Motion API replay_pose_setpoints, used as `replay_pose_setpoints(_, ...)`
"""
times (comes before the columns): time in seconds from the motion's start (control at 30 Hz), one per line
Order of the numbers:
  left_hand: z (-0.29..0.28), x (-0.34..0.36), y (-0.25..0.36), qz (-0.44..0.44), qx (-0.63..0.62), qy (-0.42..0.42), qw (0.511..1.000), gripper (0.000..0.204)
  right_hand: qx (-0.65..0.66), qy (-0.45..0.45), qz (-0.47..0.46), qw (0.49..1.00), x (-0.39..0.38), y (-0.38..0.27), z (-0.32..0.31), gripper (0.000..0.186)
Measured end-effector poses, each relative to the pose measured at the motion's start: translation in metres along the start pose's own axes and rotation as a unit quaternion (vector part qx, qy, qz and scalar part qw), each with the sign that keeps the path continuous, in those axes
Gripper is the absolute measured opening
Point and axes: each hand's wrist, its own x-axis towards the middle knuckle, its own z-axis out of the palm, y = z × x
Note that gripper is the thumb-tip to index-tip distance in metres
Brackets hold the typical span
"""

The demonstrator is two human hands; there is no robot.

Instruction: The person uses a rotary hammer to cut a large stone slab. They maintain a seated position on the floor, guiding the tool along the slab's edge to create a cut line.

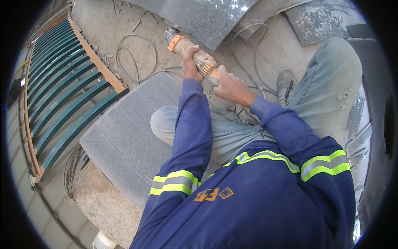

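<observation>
Both my hands hold a dusty orange angle grinder (197, 56) whose head points up and left. My left hand (190, 64) wraps round the middle of its body. Around the rear end, my right hand (233, 86) is closed. The grinder's head is close to the edge of a large grey stone slab (199, 18) at the top; whether it touches cannot be made out. Its disc is not clearly visible.
A grey slab (132, 124) lies by my left knee. At the left stands a rack with green slats (62, 95). A thin cable (155, 52) loops over the dusty floor. Other stone pieces (323, 20) lie at the upper right, near my shoe (285, 86).
</observation>
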Motion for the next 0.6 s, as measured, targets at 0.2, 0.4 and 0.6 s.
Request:
replay_pose_setpoints(0.2, -0.007, 0.021, 0.006, -0.005, -0.012, -0.026, 1.0, 0.032, 0.001, -0.03, 0.02, 0.999, 0.018, -0.01, -0.006, 0.048)
replay_pose_setpoints(0.4, -0.006, 0.024, 0.01, -0.018, -0.022, -0.018, 0.999, 0.031, -0.019, 0.0, 0.007, 1.0, 0.026, -0.007, -0.001, 0.042)
replay_pose_setpoints(0.6, 0.008, -0.013, 0.002, -0.006, -0.024, -0.004, 1.0, 0.035, -0.006, -0.006, 0.022, 1.0, -0.004, -0.005, -0.002, 0.043)
